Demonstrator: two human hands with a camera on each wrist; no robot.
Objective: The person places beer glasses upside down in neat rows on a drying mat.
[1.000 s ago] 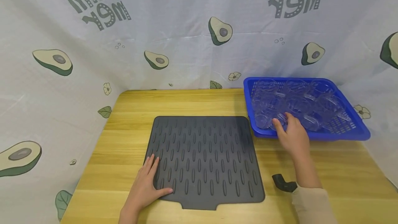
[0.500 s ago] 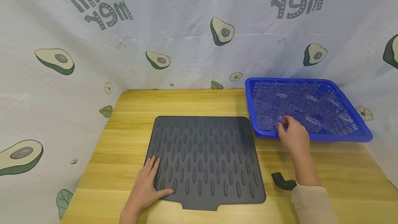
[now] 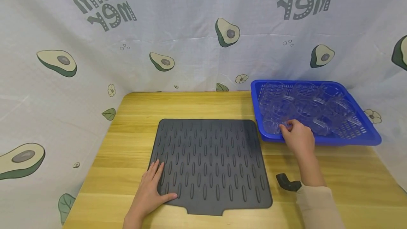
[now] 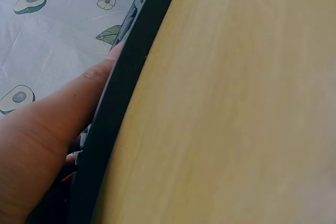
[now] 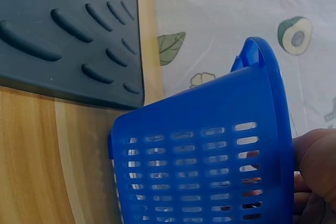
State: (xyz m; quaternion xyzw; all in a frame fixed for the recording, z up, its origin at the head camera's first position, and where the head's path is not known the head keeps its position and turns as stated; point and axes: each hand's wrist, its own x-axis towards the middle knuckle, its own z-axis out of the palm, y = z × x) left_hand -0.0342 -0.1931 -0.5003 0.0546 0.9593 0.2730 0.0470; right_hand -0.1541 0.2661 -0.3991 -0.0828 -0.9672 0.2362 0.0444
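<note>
My left hand lies with spread, straight fingers on the left front part of a dark grey ridged mat. In the left wrist view, the thumb rests along the mat's edge. My right hand reaches over the front rim of a blue plastic basket. Its thumb and forefinger pinch a clear mug near the basket's front left corner. Several more clear mugs with handles fill the basket. In the right wrist view, the basket wall hides most of the fingers.
The mat and basket stand on a wooden table, the basket at the back right. A black bent piece sits by my right sleeve. A white cloth with avocado prints hangs behind and at both sides.
My right thumb and fingers have closed from a spread pose onto the mug near the basket's front. The left hand stays on the mat. The view has shifted slightly.
</note>
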